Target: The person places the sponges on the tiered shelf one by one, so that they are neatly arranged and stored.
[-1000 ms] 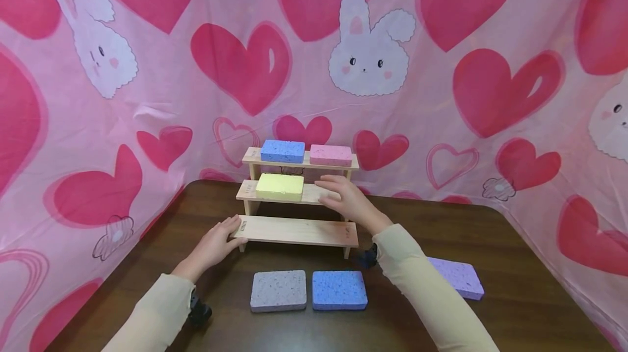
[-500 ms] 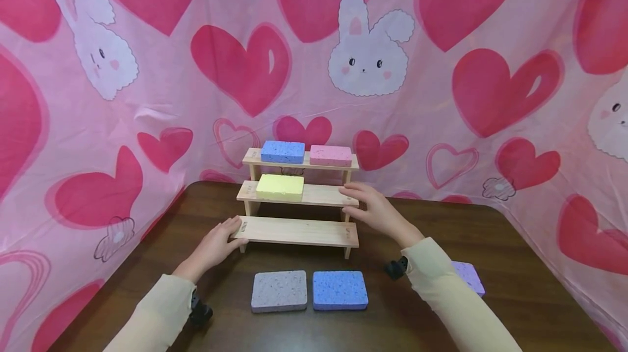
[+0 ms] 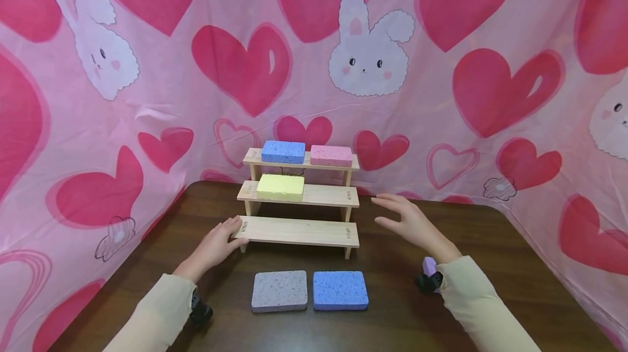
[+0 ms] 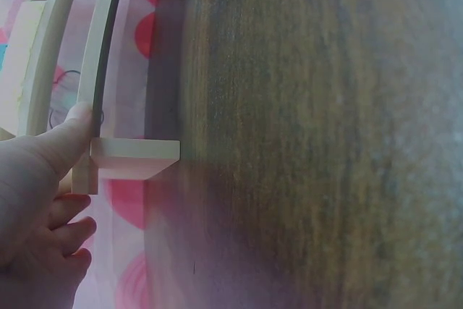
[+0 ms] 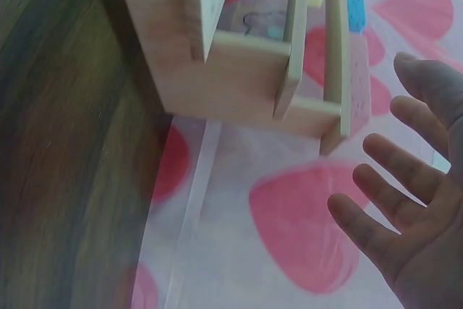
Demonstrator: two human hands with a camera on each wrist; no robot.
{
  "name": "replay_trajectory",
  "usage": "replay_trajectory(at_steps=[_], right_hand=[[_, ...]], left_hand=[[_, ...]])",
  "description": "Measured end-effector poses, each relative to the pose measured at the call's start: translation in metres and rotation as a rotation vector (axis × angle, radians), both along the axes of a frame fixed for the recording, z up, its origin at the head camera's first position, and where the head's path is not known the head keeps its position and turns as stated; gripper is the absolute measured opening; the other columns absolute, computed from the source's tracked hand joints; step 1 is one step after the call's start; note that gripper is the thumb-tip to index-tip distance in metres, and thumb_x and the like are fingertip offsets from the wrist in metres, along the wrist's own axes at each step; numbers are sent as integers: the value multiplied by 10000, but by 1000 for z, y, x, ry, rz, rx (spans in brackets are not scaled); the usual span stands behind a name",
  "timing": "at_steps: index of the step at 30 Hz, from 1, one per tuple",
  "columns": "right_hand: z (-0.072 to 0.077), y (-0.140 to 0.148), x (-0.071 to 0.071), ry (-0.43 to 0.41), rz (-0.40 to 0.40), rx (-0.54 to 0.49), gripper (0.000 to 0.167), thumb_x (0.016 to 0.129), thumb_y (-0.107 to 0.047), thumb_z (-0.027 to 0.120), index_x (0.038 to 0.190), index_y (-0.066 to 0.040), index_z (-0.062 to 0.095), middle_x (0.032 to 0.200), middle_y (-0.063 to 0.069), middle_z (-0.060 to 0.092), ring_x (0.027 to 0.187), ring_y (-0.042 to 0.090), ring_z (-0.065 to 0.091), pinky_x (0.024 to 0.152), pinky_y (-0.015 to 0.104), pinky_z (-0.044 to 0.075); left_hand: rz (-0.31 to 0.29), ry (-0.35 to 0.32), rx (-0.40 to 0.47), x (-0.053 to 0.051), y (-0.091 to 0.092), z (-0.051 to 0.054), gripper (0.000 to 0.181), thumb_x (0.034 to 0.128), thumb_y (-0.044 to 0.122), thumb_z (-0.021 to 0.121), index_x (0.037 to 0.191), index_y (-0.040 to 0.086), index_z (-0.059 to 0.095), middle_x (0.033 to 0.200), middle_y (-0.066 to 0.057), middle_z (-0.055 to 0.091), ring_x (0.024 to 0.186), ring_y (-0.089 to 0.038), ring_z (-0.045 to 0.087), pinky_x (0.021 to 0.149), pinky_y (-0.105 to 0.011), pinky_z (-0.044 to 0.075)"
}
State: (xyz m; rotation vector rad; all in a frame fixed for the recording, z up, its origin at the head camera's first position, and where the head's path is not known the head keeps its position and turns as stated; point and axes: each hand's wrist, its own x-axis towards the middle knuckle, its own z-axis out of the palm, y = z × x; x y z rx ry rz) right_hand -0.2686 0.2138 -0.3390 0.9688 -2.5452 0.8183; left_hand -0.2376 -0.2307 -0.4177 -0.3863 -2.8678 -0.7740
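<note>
A three-tier wooden stand (image 3: 299, 232) stands mid-table. My left hand (image 3: 216, 243) holds the left end of its lowest shelf; in the left wrist view the thumb (image 4: 69, 135) lies along the shelf edge and the other fingers curl by its end. To the right of the stand, my right hand (image 3: 409, 224) is apart from it, fingers spread and holding nothing. A blue sponge (image 3: 283, 152) and a pink sponge (image 3: 331, 155) lie on the top shelf. On the middle shelf's left half sits a yellow sponge (image 3: 280, 187).
A grey sponge (image 3: 279, 291) and a second blue sponge (image 3: 340, 290) lie side by side on the dark wooden table (image 3: 294, 335) before the stand. A purple sponge (image 3: 429, 266) is mostly hidden behind my right wrist. Heart-printed pink cloth (image 3: 304, 68) hangs behind.
My right hand has moved right and away from the middle shelf, coming clear of the stand. Its forearm now covers more of the purple sponge. The left hand has stayed put.
</note>
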Motion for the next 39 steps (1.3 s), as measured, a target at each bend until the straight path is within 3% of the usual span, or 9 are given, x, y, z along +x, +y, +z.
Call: replay_trajectory(at_steps=[8, 24, 39], right_hand=[[-3, 33, 10, -70, -74, -30, 496, 816, -213, 715, 1265, -64, 564, 1281, 146, 505, 1196, 323, 428, 950, 544, 355], [-17, 85, 28, 40, -132, 31, 468, 760, -157, 757, 1181, -21, 605, 1177, 175, 566, 1090, 361, 500, 836, 558, 409], [-33, 122, 47, -192, -197, -10, 546, 794, -237, 730, 1260, -23, 544, 1283, 242, 472, 1182, 450, 380, 831, 665, 336]], left_hand=[[0, 5, 0, -1, 0, -1, 629, 843, 224, 674, 1325, -85, 415, 1381, -262, 361, 1276, -429, 298, 1050, -533, 186], [4, 1, -2, 1, 0, 0, 635, 843, 232, 674, 1326, -86, 413, 1382, -266, 356, 1275, -431, 297, 1051, -533, 185], [0, 16, -7, 1, 0, -1, 625, 841, 215, 675, 1318, -95, 417, 1375, -271, 362, 1269, -439, 300, 1045, -541, 192]])
